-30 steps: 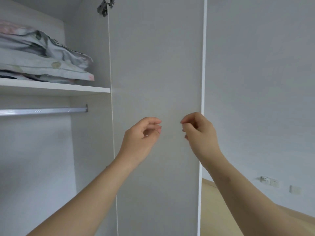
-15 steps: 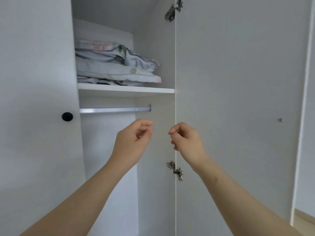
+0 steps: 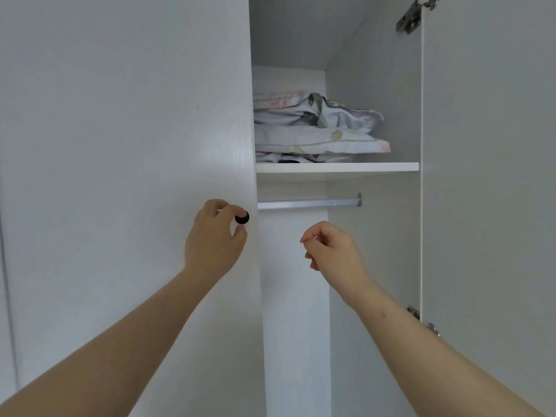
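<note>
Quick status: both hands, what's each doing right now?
Left hand: pinches the small round black knob on the white wardrobe door.
Right hand: fingers curled, holding nothing.

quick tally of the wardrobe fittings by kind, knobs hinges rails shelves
black knob: 1
hinges: 2 (upper hinge, lower hinge)
hanging rail: 1
shelf: 1
total: 5

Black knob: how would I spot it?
Find the big white door left of the open wardrobe. Near its right edge, level with the silver rail, the left hand pinches the black knob. It's the only small dark round thing.
</note>
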Tool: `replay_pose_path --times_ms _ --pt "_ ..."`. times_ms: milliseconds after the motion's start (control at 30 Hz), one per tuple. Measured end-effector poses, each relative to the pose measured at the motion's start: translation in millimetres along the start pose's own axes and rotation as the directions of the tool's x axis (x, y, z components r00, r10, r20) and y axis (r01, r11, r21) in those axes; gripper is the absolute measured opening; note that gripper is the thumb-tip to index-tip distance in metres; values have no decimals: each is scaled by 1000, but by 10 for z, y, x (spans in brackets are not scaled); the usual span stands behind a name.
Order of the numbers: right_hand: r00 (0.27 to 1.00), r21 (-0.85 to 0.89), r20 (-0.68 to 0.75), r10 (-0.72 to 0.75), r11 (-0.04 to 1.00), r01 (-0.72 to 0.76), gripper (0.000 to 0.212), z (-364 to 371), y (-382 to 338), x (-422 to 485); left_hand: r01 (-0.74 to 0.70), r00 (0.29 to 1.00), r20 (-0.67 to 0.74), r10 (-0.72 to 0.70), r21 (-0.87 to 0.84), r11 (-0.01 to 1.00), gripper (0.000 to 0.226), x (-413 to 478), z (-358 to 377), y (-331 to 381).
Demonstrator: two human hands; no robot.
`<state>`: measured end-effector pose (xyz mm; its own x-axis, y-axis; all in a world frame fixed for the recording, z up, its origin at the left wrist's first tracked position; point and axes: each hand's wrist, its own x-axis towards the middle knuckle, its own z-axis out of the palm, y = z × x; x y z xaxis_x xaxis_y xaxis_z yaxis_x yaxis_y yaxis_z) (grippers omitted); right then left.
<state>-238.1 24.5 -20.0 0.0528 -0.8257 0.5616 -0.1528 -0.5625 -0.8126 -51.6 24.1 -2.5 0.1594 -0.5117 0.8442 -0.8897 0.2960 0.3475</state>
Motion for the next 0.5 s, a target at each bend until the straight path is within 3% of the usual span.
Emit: replay_pose_path --times_ms 100,233,500 --pt "1000 5 11 -11 1000 11 26 88 -12 37 45 998 -36 -47 -29 999 28 132 -29 -65" --pt "1000 0 1 6 1000 -6 25 158 0 101 54 992 109 -62 73 996 37 244 88 -96" --pt "999 -30 -23 36 999 -37 25 156 89 142 52 976 206 -66 69 996 24 332 263 -86"
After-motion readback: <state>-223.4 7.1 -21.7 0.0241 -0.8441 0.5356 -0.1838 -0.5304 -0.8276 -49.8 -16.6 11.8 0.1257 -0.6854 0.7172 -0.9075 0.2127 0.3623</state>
